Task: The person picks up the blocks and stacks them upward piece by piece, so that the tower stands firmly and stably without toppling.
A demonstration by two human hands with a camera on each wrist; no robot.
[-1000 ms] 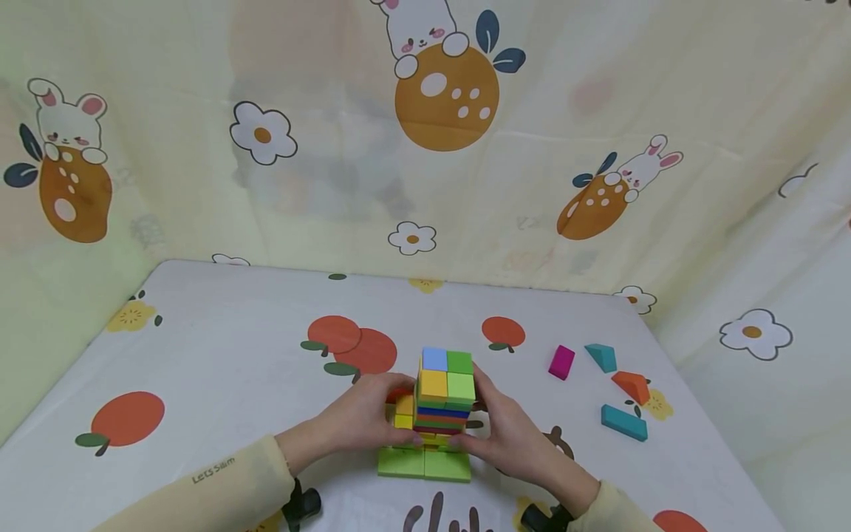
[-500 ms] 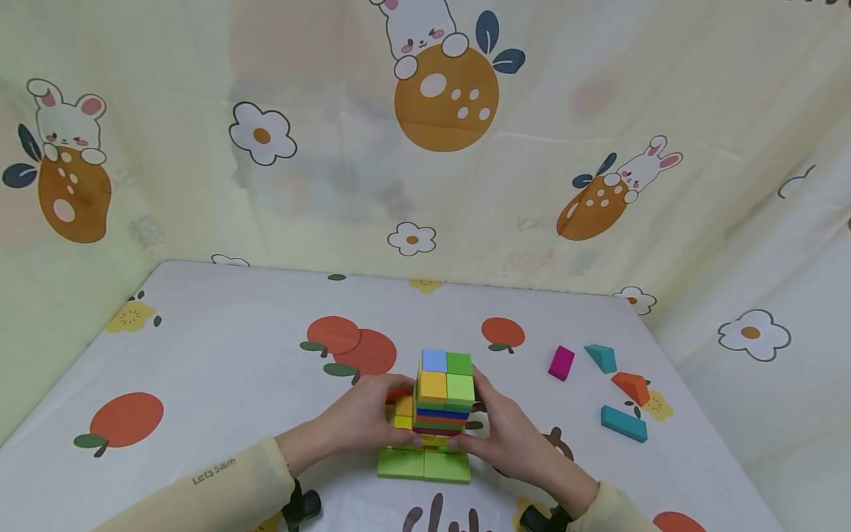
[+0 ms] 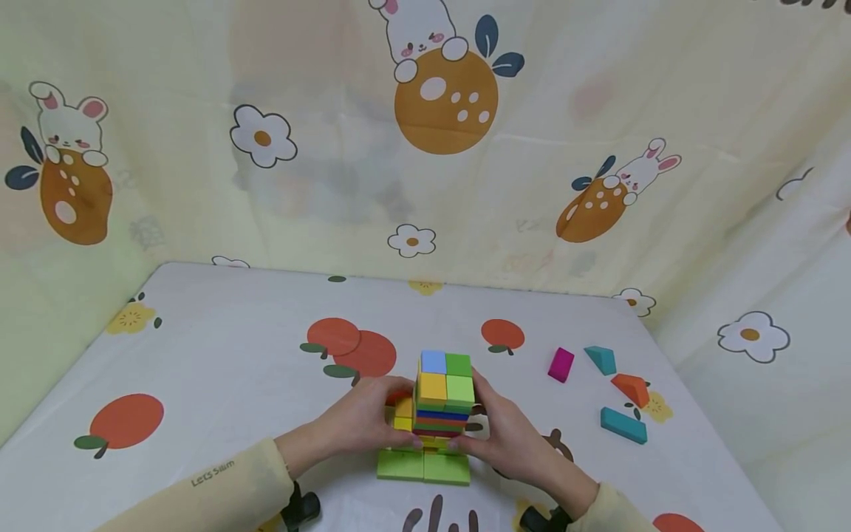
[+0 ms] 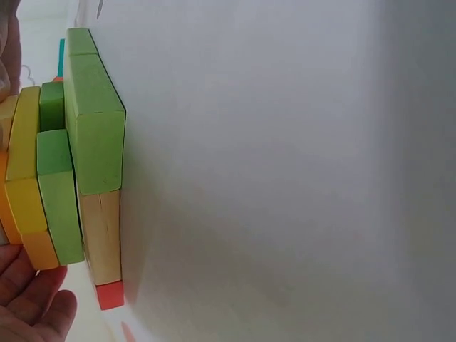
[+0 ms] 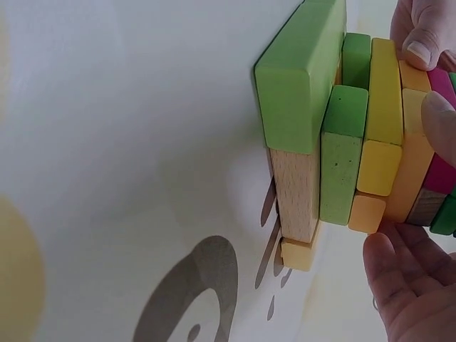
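Observation:
A tower of coloured wooden blocks (image 3: 433, 390) stands near the front middle of the table, blue, yellow and green on top. Thin layers of blue, red and green lie below those. Light green blocks (image 3: 423, 467) form its base. My left hand (image 3: 364, 415) grips the tower's left side, thumb in front. From the right, my right hand (image 3: 510, 437) holds it the same way. In the left wrist view, light green and yellow blocks (image 4: 60, 206) show beside fingers. In the right wrist view, fingers (image 5: 399, 285) reach behind an orange block (image 5: 410, 171). Some fingertips are hidden.
To the right lie a magenta block (image 3: 561, 365), a teal triangular block (image 3: 601, 360), an orange block (image 3: 631, 389) and a teal rectangular block (image 3: 623, 425). A printed cloth covers the table (image 3: 226, 347). A patterned curtain (image 3: 319, 214) hangs behind.

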